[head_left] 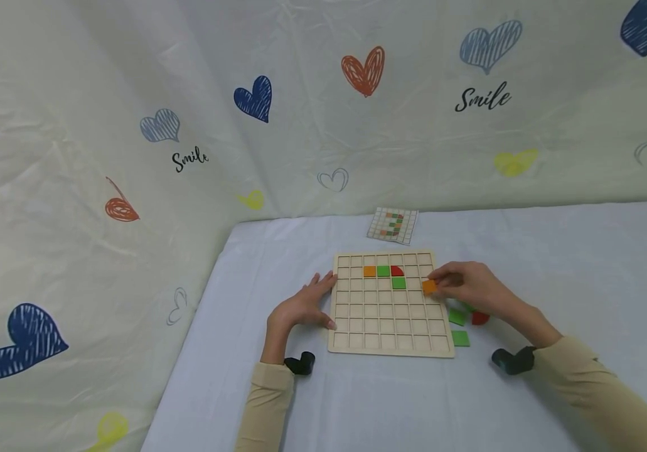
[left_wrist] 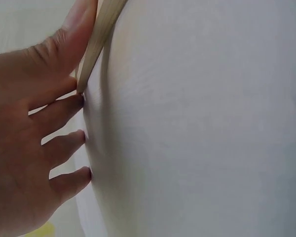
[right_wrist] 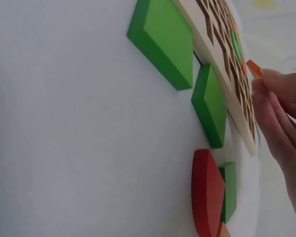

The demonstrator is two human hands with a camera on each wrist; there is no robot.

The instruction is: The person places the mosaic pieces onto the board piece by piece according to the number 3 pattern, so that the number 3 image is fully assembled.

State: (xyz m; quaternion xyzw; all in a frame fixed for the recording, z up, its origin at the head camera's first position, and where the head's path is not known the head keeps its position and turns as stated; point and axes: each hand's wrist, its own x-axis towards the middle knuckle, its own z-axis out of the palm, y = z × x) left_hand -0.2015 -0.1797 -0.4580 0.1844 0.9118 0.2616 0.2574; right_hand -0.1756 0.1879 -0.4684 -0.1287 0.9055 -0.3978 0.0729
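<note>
A wooden grid board lies on the white-covered table. In its upper rows sit an orange square tile, a green tile and a red rounded tile, with another green tile below the red one. My left hand rests along the board's left edge, fingers spread and thumb at its side, as the left wrist view also shows. Over the board's right columns my right hand pinches an orange square tile between thumb and fingertips.
Right of the board lie loose green tiles and a red rounded tile; the right wrist view shows an orange piece partly hidden behind the red one. Behind the board is a pattern card. A printed curtain hangs beyond the table.
</note>
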